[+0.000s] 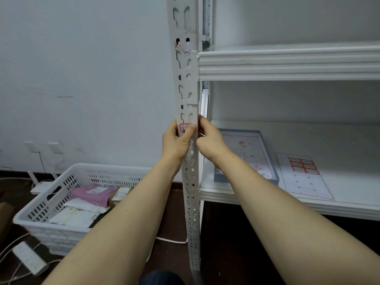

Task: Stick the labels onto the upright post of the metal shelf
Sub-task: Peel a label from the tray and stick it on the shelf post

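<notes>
The white slotted upright post (188, 85) of the metal shelf runs down the middle of the view. A red-bordered label (184, 127) lies on the post's front face at hand height. My left hand (176, 140) wraps the post from the left, its thumb pressing on the label. My right hand (209, 139) grips the post's right edge, fingers curled round it beside the label. Higher on the post sits an older label remnant (183, 50) with red and blue marks. A label sheet (302, 173) with several red-bordered labels lies on the lower shelf board at the right.
A shallow blue-edged box (265, 153) lies on the lower shelf (308, 204) next to the label sheet. A white plastic basket (41, 204) with parcels stands on the dark floor at the left. A power strip (28, 258) and cables lie at the lower left.
</notes>
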Demonstrator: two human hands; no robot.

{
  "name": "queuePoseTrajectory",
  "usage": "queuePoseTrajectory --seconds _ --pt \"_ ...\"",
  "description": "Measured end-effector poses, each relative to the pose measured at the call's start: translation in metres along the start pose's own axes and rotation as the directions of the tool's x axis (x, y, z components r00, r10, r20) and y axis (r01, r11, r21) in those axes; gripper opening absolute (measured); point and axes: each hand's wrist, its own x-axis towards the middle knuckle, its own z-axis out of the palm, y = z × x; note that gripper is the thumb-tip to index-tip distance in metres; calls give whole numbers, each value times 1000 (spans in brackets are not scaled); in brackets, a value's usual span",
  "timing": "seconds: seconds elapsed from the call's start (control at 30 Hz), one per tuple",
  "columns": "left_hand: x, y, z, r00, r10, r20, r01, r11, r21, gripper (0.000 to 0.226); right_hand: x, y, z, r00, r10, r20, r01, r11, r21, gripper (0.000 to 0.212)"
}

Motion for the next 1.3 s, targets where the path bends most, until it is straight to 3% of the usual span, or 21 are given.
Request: queuePoseTrajectory --seconds 0.23,0.5,0.73,1.07,1.3 --pt "1 1 8 999 13 -47 -13 1000 0 16 0 0 2 1000 -2 -13 2 1000 -21 52" --pt "0 -1 -3 999 -13 41 13 1000 -7 19 -1 -1 0 1000 -8 4 8 1000 -22 58" --pt "1 0 3 999 25 -19 -23 996 85 17 2 2 1 1000 4 -2 -4 999 -35 59" --pt "1 0 -6 996 32 78 -45 985 168 14 2 4 0 1000 -1 11 2 998 -61 60" --pt "4 -1 -4 997 52 59 -62 980 190 18 1 2 0 1000 -12 10 13 999 -53 57"
